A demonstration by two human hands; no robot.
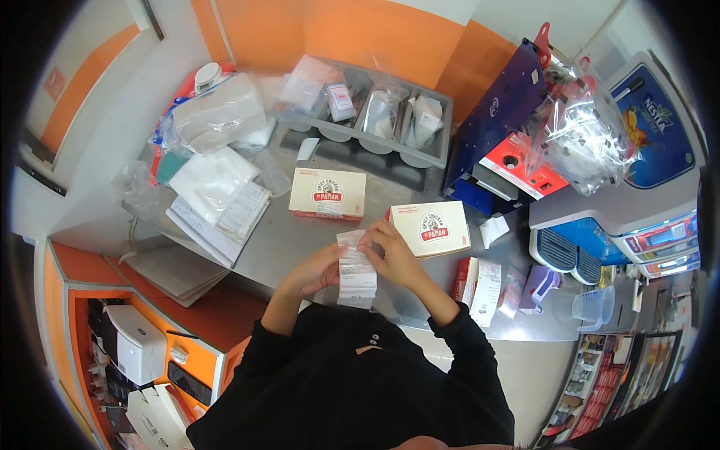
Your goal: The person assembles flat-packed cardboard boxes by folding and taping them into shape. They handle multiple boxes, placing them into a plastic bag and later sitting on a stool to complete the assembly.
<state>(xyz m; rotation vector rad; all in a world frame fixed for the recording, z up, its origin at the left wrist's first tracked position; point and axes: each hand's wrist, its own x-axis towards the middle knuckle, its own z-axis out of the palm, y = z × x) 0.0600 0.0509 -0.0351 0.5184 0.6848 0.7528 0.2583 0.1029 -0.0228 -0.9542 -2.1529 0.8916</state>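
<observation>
A long white printed receipt (358, 277) hangs in front of my body, over the near edge of the steel counter. My left hand (321, 270) grips its left side, with the fingers partly behind the paper. At its upper right, my right hand (390, 253) pinches the receipt between thumb and fingers. Just beyond my hands stands a closed cream cardboard food box (307, 196) with red sides. A second closed box of the same kind (454, 234) lies to the right, close behind my right hand.
A grey divided tray (420, 156) with packets stands at the back. Plastic bags (217, 112) and a stack of papers (244, 214) lie on the left. To the right are a red-and-white carton (466, 279), a purple holder (537, 289), a clear jug (594, 307) and a drink dispenser (652, 172).
</observation>
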